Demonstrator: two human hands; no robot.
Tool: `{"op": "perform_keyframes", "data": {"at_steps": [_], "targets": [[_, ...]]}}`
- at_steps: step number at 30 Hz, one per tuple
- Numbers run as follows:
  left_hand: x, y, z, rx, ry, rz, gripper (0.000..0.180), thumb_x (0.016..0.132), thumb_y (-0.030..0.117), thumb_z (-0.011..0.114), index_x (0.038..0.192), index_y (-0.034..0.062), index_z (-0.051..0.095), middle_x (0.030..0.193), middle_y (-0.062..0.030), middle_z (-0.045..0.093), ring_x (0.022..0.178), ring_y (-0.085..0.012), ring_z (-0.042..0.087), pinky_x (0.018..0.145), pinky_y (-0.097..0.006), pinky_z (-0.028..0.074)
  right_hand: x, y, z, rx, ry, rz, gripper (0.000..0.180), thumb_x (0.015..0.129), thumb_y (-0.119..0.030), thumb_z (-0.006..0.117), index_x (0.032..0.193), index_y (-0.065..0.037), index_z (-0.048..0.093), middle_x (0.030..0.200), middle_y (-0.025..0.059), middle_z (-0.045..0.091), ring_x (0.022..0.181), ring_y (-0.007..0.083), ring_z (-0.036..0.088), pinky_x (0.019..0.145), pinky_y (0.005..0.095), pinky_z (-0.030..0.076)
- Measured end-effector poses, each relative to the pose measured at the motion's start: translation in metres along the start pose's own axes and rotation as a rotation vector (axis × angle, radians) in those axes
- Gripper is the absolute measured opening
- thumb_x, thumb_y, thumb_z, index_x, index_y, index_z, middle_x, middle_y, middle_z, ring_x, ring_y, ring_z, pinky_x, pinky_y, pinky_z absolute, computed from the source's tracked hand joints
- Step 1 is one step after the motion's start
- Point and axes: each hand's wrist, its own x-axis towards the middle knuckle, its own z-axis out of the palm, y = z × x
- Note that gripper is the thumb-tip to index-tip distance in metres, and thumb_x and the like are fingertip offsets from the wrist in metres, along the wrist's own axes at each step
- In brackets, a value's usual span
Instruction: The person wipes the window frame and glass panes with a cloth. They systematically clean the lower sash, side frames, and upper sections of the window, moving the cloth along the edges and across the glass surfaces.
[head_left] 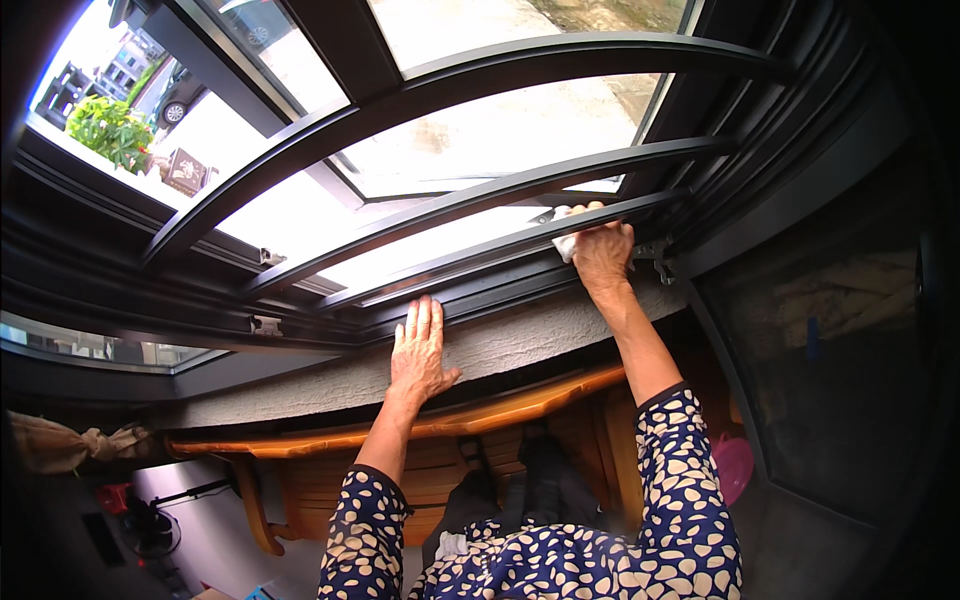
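The right hand (pixel 603 250) is gripping a small white cloth (pixel 566 243), fingers curled over it and pressing it onto the dark window frame (pixel 480 255), right at the frame's lower rail near its right corner. The cloth is bunching under the fingers, only its white edge peeking out on the left side of the hand. The left hand (pixel 420 350) is lying flat, fingers stretched out and close together, thumb angled away, and it is resting on the rough grey sill (pixel 330 380) just below the window frame, fingertips touching the frame's bottom track. Both arms are wearing dark blue sleeves (pixel 680 480) with cream spots. Below the window frame and the sill, a wooden bench (pixel 520 405) is sitting against the wall. A pink round object (pixel 735 465) is showing low down, to the right of the bench. Beyond the window frame, daylight is flooding in over pale pavement, and a green plant (pixel 110 130) is standing outside at the frame's far left.
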Motion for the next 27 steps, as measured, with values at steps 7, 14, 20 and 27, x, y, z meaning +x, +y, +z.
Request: {"op": "perform_keyframes", "data": {"at_steps": [7,14,20,27], "targets": [[0.001,0.002,-0.001,0.011,-0.014,-0.012,0.120,0.064,0.047,0.079,0.150,-0.0001,0.010,0.157,-0.0201,0.011,0.145,-0.0359,0.012,0.114,-0.049,0.022,0.020,-0.006,0.020,0.090,-0.017,-0.325,0.009,0.074,-0.021,0.065,0.071,-0.013,0.062,0.081,0.0016,0.057,0.081,0.0242,0.055,0.072,0.0390,0.048],[0.002,0.002,-0.004,-0.027,-0.067,-0.021,0.120,0.065,0.047,0.079,0.151,0.0008,0.008,0.157,-0.0198,0.009,0.146,-0.0360,0.010,0.115,-0.048,0.020,0.001,-0.017,0.019,0.692,0.204,-0.088,0.042,0.073,-0.010,0.072,0.111,-0.009,0.056,0.098,0.0111,0.059,0.089,0.0342,0.058,0.073,0.0424,0.049],[0.002,0.001,-0.001,-0.018,-0.035,-0.004,0.120,0.065,0.049,0.080,0.151,0.0016,0.010,0.157,-0.0185,0.011,0.145,-0.0345,0.012,0.113,-0.050,0.024,-0.040,-0.008,0.006,0.042,-0.003,-0.078,0.036,0.069,-0.011,0.077,0.101,-0.013,0.062,0.097,0.0060,0.054,0.094,0.0280,0.052,0.068,0.0434,0.047],[0.003,0.004,0.000,-0.016,0.016,0.010,0.118,0.064,0.046,0.080,0.150,0.0011,0.014,0.156,-0.0198,0.015,0.145,-0.0359,0.015,0.112,-0.049,0.025,-0.050,-0.009,0.001,0.036,0.025,-0.141,0.036,0.071,-0.017,0.079,0.105,-0.023,0.068,0.100,0.0070,0.056,0.090,0.0244,0.055,0.068,0.0396,0.048]]}}
